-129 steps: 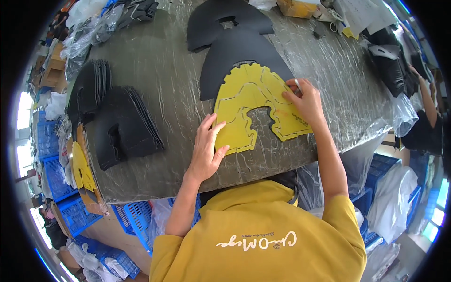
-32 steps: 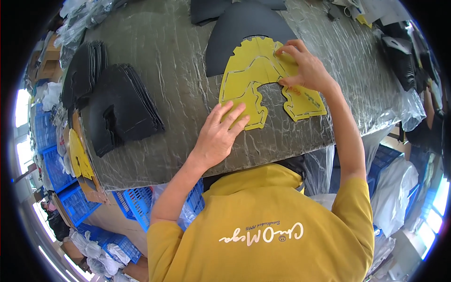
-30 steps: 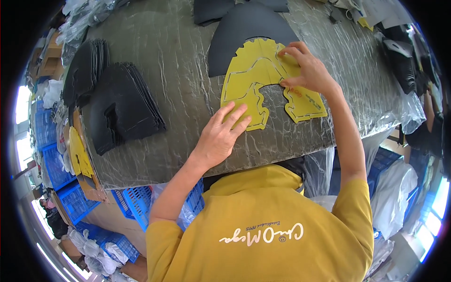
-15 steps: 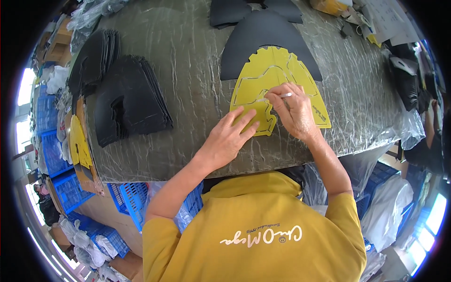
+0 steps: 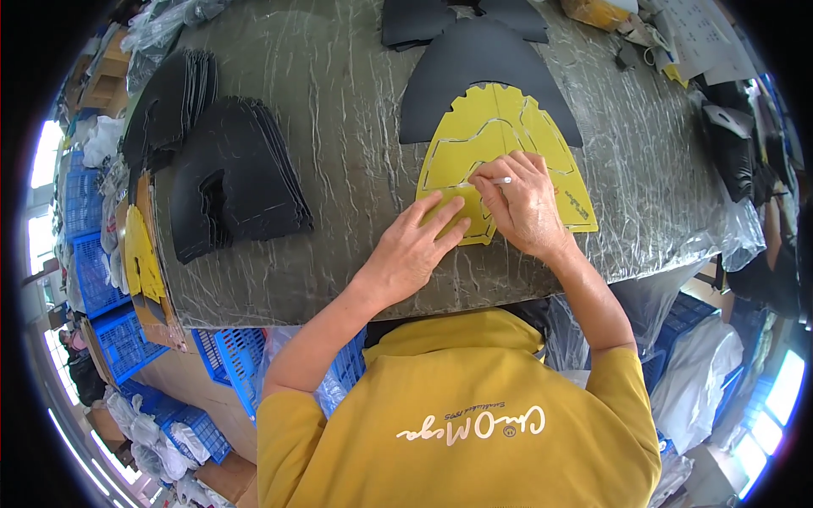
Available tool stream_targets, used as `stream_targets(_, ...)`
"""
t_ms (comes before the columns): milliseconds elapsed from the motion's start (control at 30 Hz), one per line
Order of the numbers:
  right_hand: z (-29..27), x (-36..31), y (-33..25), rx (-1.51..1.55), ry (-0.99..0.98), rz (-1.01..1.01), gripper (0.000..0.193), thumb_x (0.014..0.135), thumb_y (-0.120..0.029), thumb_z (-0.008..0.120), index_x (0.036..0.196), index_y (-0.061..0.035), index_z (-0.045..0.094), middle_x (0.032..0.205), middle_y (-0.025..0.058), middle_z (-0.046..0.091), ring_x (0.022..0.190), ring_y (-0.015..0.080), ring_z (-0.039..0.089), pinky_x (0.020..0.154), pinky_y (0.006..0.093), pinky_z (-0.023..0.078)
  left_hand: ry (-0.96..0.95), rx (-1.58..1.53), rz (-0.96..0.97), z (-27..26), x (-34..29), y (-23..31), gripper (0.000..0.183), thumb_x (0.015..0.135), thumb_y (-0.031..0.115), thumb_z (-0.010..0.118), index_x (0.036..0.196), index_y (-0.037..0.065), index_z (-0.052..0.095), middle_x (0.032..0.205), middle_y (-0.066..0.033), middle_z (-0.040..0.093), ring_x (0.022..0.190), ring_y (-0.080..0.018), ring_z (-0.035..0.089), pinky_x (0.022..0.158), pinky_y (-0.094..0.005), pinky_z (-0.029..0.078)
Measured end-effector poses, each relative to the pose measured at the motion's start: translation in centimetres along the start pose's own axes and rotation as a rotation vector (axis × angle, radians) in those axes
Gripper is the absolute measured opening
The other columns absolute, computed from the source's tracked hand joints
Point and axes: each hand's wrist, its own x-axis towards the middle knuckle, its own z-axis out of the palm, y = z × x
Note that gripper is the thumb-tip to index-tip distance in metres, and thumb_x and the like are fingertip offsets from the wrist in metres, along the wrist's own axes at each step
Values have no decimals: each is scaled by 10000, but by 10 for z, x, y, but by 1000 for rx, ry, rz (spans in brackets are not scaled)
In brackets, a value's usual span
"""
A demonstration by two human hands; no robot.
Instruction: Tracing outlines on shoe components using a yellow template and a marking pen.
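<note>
A yellow slotted template [image 5: 457,152] lies over a black arched sheet piece [image 5: 474,63], whose rounded end shows beyond it. My right hand [image 5: 525,203] is closed on a thin white pen [image 5: 503,180], its tip down at a slot near the template's middle. Spread fingers of my left hand [image 5: 417,250] press flat on the template's near left part. Curved cut lines run across the template, and a small handwritten mark sits at its right side. My right hand hides part of the slots.
Stacks of black cut pieces [image 5: 241,178] lie on the left of the film-covered table [image 5: 356,110]. Another yellow template [image 5: 141,254] stands at the left edge. More black pieces [image 5: 415,21], a tape roll [image 5: 597,10] and papers [image 5: 707,38] lie at the far side. Blue crates [image 5: 131,343] stand below left.
My right hand has shifted slightly left and down with the pen, which now points more level. My left hand stays in place on the template.
</note>
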Motion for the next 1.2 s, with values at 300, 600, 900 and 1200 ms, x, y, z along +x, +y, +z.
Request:
stream_targets(300, -4, 4, 10, -54, 7, -50, 44, 936, -73, 694, 947, -89, 654, 846, 27, 667, 818, 242, 628, 832, 401, 436, -31, -12, 3, -5, 2, 0, 544, 816, -26, 655, 1349, 80, 628, 1513, -87, 491, 1387, -337, 449, 1137, -426, 467)
stream_targets(600, 1, 6, 20, -39, 81, 78, 28, 971, -82, 644, 955, -89, 621, 821, 42, 644, 814, 262, 622, 817, 415, 433, -33, -20, 2, -5, 3, 1, 548, 827, -29, 650, 1363, 73, 599, 1511, -93, 492, 1376, -336, 455, 1128, -430, 469)
stream_targets(900, -5, 7, 26, -83, 108, 11, 41, 956, -92, 667, 932, -85, 635, 808, 47, 649, 803, 260, 624, 841, 418, 438, -52, -6, 13, -11, 6, 2, 518, 840, -27, 642, 1347, 73, 606, 1499, -93, 496, 1371, -333, 456, 1128, -434, 470)
stream_targets(1200, -5, 3, 26, -113, 149, 66, 43, 953, -85, 666, 930, -92, 630, 801, 46, 650, 791, 261, 619, 846, 417, 435, -61, -8, -1, -8, 4, 1, 513, 840, -40, 645, 1336, 85, 619, 1499, -82, 491, 1374, -329, 452, 1120, -436, 491)
